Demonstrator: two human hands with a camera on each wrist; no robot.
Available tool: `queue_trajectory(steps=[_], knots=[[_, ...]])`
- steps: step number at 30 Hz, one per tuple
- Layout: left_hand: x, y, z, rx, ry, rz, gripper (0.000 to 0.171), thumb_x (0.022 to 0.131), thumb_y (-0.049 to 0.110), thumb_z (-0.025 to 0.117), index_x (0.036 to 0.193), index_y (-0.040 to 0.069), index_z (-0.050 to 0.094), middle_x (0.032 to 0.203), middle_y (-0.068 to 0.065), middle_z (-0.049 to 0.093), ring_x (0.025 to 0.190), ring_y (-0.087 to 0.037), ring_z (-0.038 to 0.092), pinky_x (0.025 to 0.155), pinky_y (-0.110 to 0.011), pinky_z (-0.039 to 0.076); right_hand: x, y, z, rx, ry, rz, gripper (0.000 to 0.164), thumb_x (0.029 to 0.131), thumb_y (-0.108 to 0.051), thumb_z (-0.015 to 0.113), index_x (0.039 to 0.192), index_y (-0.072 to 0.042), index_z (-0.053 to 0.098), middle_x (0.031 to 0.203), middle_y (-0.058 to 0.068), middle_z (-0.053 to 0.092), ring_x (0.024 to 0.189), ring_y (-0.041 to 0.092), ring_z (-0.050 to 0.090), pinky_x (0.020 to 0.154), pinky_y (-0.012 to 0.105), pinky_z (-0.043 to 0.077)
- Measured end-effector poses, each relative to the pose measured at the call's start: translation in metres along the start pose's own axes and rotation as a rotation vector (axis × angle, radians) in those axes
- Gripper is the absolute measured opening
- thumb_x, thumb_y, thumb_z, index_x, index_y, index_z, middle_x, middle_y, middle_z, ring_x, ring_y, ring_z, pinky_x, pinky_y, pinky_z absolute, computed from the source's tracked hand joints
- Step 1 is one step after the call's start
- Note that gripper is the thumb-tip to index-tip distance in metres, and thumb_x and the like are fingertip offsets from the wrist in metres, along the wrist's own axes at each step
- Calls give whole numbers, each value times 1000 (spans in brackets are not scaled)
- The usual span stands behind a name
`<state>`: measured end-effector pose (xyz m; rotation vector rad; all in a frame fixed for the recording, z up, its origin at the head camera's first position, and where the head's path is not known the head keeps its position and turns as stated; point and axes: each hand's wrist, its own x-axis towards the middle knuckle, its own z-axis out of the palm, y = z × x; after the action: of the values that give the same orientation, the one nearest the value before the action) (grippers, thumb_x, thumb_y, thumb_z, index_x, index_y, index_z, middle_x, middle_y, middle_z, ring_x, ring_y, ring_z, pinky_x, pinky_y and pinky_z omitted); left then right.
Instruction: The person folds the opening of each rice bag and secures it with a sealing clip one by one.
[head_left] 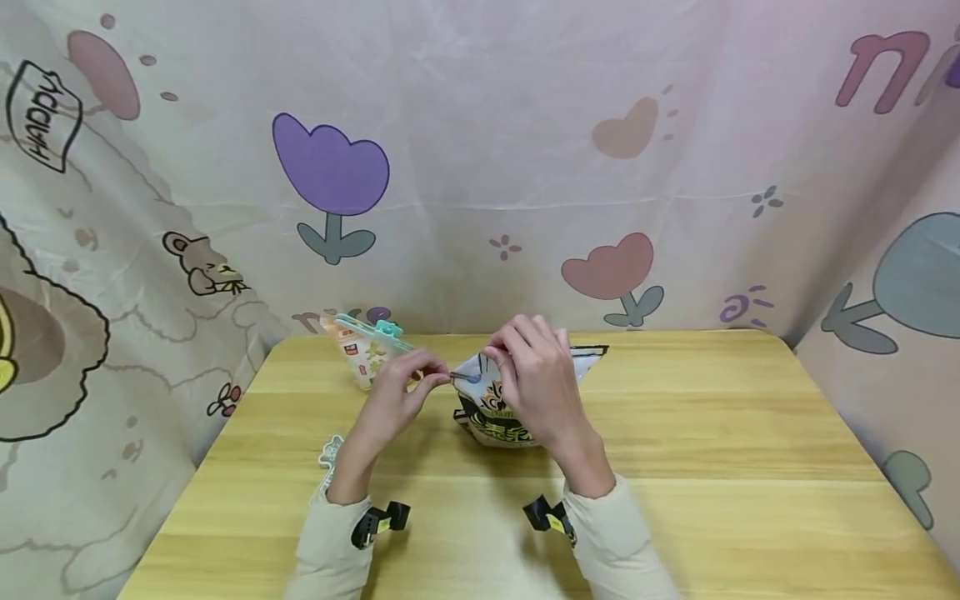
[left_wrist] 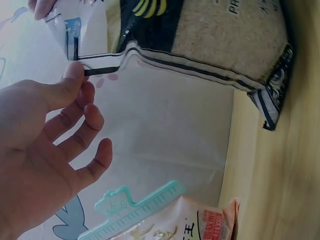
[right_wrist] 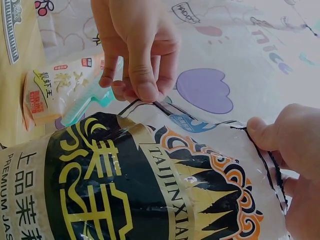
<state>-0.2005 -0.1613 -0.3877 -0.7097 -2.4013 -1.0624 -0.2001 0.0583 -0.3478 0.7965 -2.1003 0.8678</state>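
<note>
A rice bag [head_left: 491, 417] with a black, gold and white print stands on the table in the head view. My left hand [head_left: 397, 392] pinches the side edge near its top between thumb and forefinger; in the left wrist view the other fingers of this left hand [left_wrist: 60, 130] are loosely bent. With my right hand [head_left: 536, 379] I grip the top edge of the bag, thumb on the near face in the right wrist view. Pale grains show through the rice bag [left_wrist: 225, 40] in the left wrist view.
Behind my left hand stands an orange and white food bag [head_left: 360, 354], its top held by a teal sealing clip [head_left: 375, 329]. A pale grey clip [head_left: 330, 454] lies beside my left wrist on the wooden table [head_left: 712, 433]. A printed curtain [head_left: 465, 167] hangs behind and at both sides.
</note>
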Motion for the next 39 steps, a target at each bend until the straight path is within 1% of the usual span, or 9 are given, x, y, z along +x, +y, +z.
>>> queue_trajectory(steps=[5, 11, 17, 22, 25, 27, 30, 32, 39], knots=[[-8, -2, -14, 15, 21, -45, 5, 87, 12, 67, 91, 15, 66, 88, 6, 63, 78, -10, 56, 69, -31, 48, 6, -7, 7, -2, -18, -7, 9, 93, -21, 61, 87, -14, 64, 86, -7, 54, 81, 15, 45, 69, 34, 27], [-18, -2, -44, 96, -1, -138, 11, 89, 17, 66, 100, 17, 64, 95, 7, 61, 80, -9, 54, 68, -32, 48, 10, -13, 14, 8, -15, 17, 17, 96, -27, 56, 88, -15, 64, 85, -7, 54, 80, 14, 44, 69, 33, 27], [-28, -8, -77, 190, -58, -162, 10, 90, 10, 64, 98, 15, 64, 93, 6, 60, 80, -12, 55, 64, -34, 46, 7, -12, 13, -5, 3, 33, 19, 96, -28, 55, 87, -15, 64, 85, -7, 55, 79, 14, 44, 69, 34, 27], [-46, -20, -94, 248, -132, -277, 7, 92, 12, 61, 99, 13, 63, 94, 1, 62, 82, -16, 55, 65, -38, 43, 5, -11, 12, -26, 0, 41, 20, 96, -30, 54, 87, -16, 65, 87, -7, 54, 80, 15, 44, 70, 36, 27], [-56, -28, -98, 278, -202, -369, 11, 92, 13, 61, 103, 11, 64, 99, -5, 63, 87, -21, 57, 69, -41, 46, 5, -10, 10, -34, -5, 52, 21, 96, -32, 54, 88, -16, 65, 87, -7, 54, 81, 15, 44, 71, 36, 27], [-60, -32, -99, 302, -272, -446, 15, 92, 15, 61, 105, 8, 64, 102, -8, 63, 88, -25, 57, 71, -43, 47, 4, -8, 8, -40, -4, 62, 20, 96, -32, 55, 88, -16, 65, 87, -7, 54, 81, 15, 44, 71, 36, 27], [-64, -37, -99, 328, -378, -550, 18, 92, 17, 62, 106, 5, 63, 99, -10, 62, 88, -26, 57, 71, -44, 47, 2, -6, 6, -47, -6, 73, 19, 95, -31, 56, 88, -16, 65, 87, -7, 54, 81, 14, 44, 71, 36, 26], [-66, -41, -100, 331, -421, -601, 18, 91, 16, 62, 105, 4, 64, 97, -9, 62, 86, -25, 57, 70, -43, 46, 1, -5, 5, -47, -10, 77, 20, 95, -32, 56, 88, -16, 66, 87, -7, 54, 80, 14, 44, 72, 36, 26], [-70, -54, -99, 312, -437, -635, 17, 90, 14, 63, 104, 4, 63, 92, -8, 62, 80, -21, 56, 65, -37, 45, -3, -1, 1, -51, -6, 94, 18, 94, -30, 58, 89, -15, 65, 87, -7, 54, 80, 14, 44, 72, 35, 26]])
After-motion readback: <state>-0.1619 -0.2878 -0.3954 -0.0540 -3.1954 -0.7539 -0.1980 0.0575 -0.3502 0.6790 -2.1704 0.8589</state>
